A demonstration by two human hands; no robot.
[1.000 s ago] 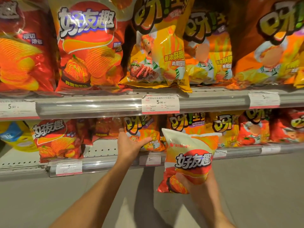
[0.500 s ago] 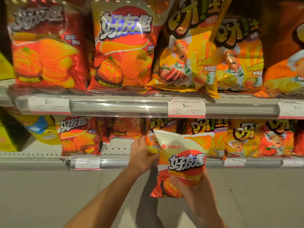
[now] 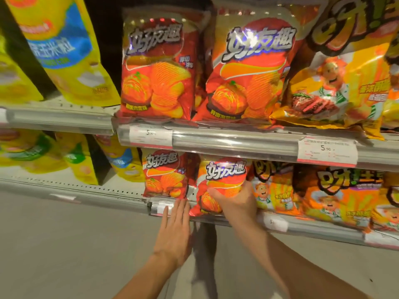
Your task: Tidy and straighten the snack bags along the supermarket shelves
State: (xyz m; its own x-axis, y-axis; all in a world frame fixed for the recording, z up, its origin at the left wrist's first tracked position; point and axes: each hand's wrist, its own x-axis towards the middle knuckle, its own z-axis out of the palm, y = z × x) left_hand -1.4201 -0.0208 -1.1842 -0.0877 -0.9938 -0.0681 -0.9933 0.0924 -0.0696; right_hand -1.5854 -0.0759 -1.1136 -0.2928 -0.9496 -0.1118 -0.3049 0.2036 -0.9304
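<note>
My right hand [image 3: 234, 201] grips a red-and-orange chip bag [image 3: 222, 180] and holds it upright at the front of the lower shelf [image 3: 313, 228], in the gap between a matching red chip bag [image 3: 165, 173] and the orange chef-print bags [image 3: 272, 188]. My fingers wrap the bag's lower front and hide part of it. My left hand [image 3: 173, 231] is flat with fingers together and extended, empty, its fingertips touching the shelf's front rail just below the matching red bag.
The upper shelf [image 3: 235, 141] carries two larger red chip bags [image 3: 159, 70] and a yellow chef-print bag [image 3: 336, 87]. Yellow-and-blue snack bags [image 3: 64, 46] fill the left bay. Price tags [image 3: 327, 152] hang on the rails. Grey floor lies below.
My right hand carried the bag from mid-air up into the lower-shelf gap. My left hand let go of the shelved bag and dropped to the rail. The view shifted left.
</note>
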